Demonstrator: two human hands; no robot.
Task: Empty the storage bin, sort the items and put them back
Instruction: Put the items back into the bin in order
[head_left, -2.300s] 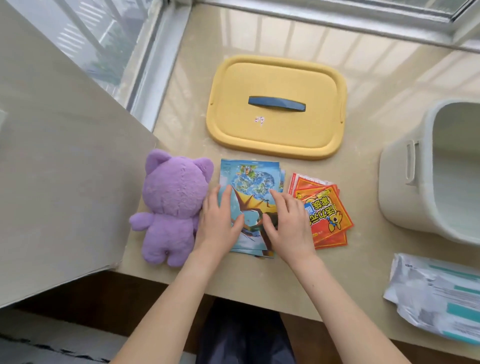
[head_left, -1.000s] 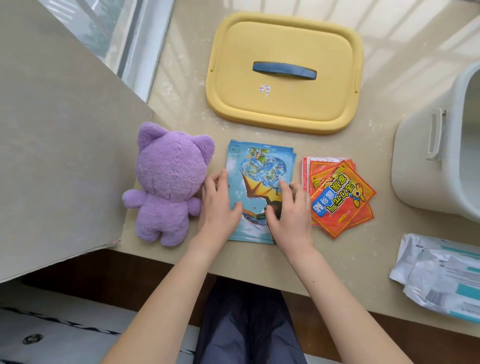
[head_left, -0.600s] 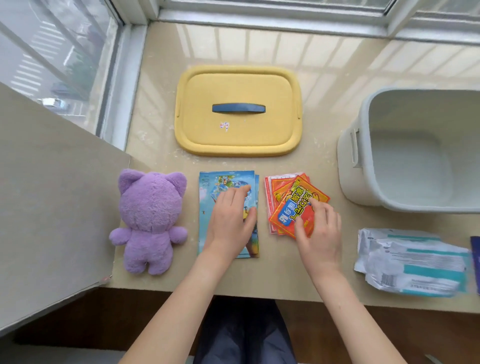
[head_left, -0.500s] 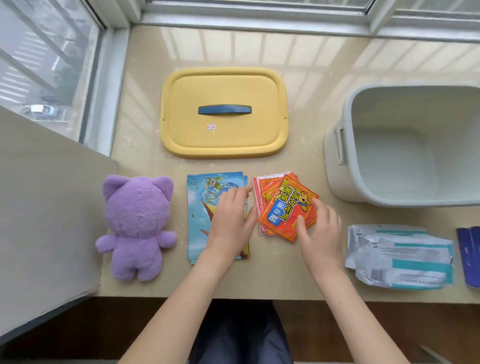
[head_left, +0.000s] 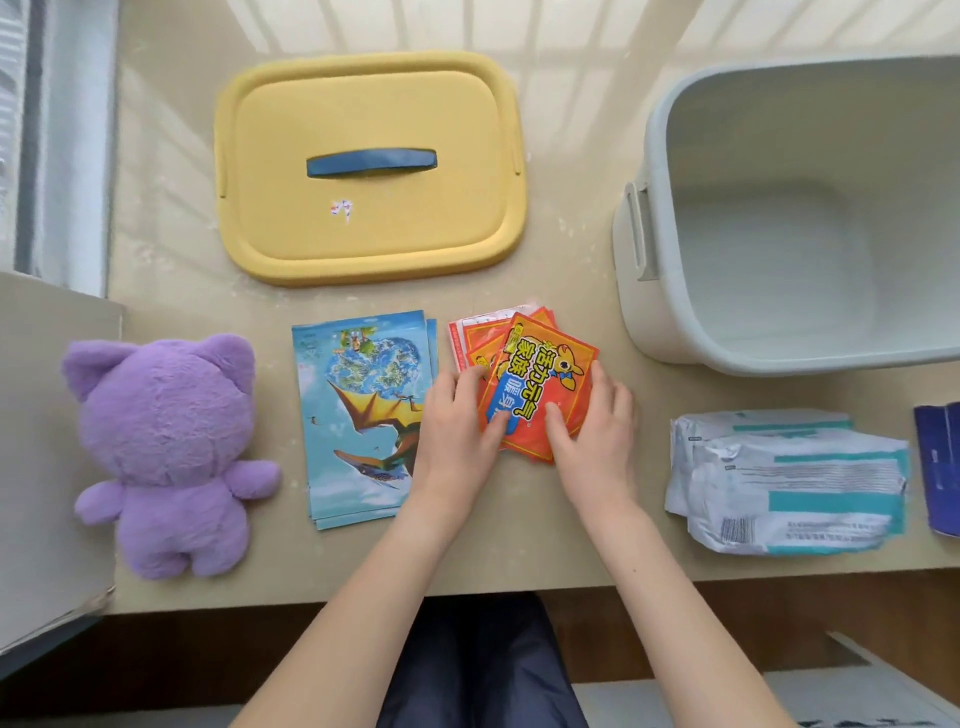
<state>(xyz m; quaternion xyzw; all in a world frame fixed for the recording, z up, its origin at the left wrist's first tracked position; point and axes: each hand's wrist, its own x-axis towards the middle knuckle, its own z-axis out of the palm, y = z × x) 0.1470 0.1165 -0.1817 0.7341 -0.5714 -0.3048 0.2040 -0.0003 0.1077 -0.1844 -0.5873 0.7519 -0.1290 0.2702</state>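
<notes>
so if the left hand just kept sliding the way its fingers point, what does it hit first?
The left hand points up and slightly right, its fingers already on the red packets. Beyond that pile comes bare sill, then probably the yellow lid near its right corner, though the line may pass between it and the bin.

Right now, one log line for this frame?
phase: sorting | left hand + right hand: squaring red packets | bin: empty | lid: off

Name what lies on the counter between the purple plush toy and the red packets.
In the head view, a stack of blue dinosaur picture cards lies between the purple plush toy and the red packets.
</notes>
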